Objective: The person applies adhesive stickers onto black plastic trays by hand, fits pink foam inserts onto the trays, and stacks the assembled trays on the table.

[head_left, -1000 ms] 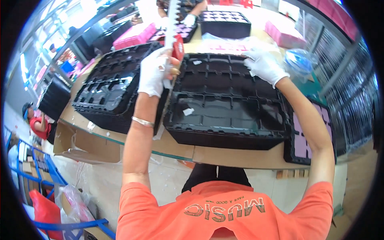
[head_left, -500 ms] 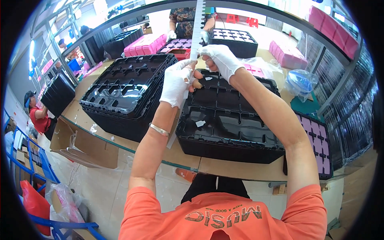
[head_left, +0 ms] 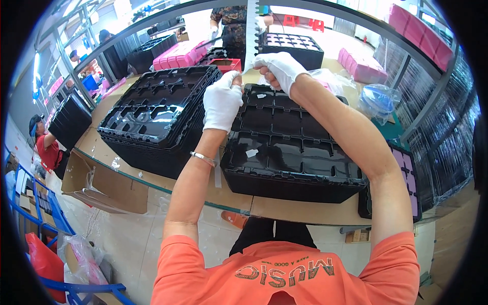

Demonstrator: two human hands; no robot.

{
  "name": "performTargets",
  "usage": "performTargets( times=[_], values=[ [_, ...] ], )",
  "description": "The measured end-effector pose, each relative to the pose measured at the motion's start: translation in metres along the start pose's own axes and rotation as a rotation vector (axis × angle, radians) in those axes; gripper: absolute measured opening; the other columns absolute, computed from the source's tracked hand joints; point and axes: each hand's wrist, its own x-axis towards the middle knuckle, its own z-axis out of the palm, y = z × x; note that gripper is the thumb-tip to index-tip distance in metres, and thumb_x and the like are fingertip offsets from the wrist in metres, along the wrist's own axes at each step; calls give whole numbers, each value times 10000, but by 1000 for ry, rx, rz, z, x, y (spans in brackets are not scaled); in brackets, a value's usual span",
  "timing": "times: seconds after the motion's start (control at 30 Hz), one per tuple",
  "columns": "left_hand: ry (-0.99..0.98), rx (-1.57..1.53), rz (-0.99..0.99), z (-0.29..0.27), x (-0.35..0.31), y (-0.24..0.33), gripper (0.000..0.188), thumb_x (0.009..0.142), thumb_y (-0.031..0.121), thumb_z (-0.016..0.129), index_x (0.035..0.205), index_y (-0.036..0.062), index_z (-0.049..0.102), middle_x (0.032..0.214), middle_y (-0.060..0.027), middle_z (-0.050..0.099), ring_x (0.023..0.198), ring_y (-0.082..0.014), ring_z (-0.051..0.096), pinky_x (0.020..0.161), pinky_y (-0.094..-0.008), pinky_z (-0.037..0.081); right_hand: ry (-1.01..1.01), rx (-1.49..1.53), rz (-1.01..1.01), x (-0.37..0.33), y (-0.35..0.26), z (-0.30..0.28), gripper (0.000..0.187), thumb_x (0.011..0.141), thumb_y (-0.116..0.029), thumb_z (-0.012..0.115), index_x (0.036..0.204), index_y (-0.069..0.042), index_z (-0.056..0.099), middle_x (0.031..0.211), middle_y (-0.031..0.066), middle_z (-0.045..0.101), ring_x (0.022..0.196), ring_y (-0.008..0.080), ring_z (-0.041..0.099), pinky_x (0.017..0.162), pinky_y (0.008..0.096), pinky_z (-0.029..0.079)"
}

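A white strip (head_left: 251, 31) with a notched right edge hangs down in front of me. My gloved right hand (head_left: 282, 72) pinches it near its lower end, fingers curled. My gloved left hand (head_left: 221, 103) is closed just below and to the left, its thumb and finger at the strip's bottom tip. Beneath my hands stands a stack of black plastic trays (head_left: 290, 147) with compartments. Two small white tags lie on its top, one being the near tag (head_left: 252, 153). Another black tray stack (head_left: 152, 109) stands to the left.
An open cardboard box (head_left: 104, 185) sits below the table's left edge. Black trays with purple inserts (head_left: 406, 165) are at right. Pink packs (head_left: 362, 66) and a bagged blue item (head_left: 378, 101) lie farther back. A metal frame crosses above; co-workers stand across the table and at far left.
My left hand has turned so its fingers are curled under, and has shifted slightly from the strip's side to its bottom tip. My right hand has risen slightly. The co-worker opposite has moved.
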Motion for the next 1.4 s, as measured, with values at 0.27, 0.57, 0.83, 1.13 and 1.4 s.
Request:
performTargets(
  times=[0.27,0.57,0.83,1.13,1.4],
  values=[
    [-182,-155,-296,0,2,-17,228,898,164,580,1021,20,705,705,-85,677,557,-115,620,510,-268,494,-104,69,-35,-26,-8,-55,169,833,-247,655,772,-103,590,610,-61,470,464,38,410,399,206,276],
    [-298,-379,-499,-15,9,-20,306,978,175,533,1204,-13,618,957,-106,682,684,-133,649,539,-216,495,-106,-590,75,-164,50,-187,169,821,-235,667,791,-69,682,636,-36,523,546,43,440,470,201,310],
    [-308,-430,-522,-7,13,0,347,987,80,451,1292,-69,517,1018,-148,670,682,-123,599,537,-215,449,-146,-907,110,-177,87,-177,331,802,-325,641,852,-1,687,744,88,629,647,180,576,627,287,462],
    [-253,-436,-515,-9,11,11,381,972,257,582,1229,-24,596,911,-110,688,628,-108,591,509,-202,425,-11,-1438,-422,-212,92,-186,258,854,-82,598,1085,-173,668,879,68,569,793,273,609,679,380,501],
    [-266,-488,-502,-4,11,12,321,956,207,596,1148,-47,636,832,-99,680,587,-106,591,473,-198,406,-254,-1543,-519,-207,94,-185,374,718,-11,680,1050,-182,689,929,51,592,832,245,621,694,337,521]
  ],
)
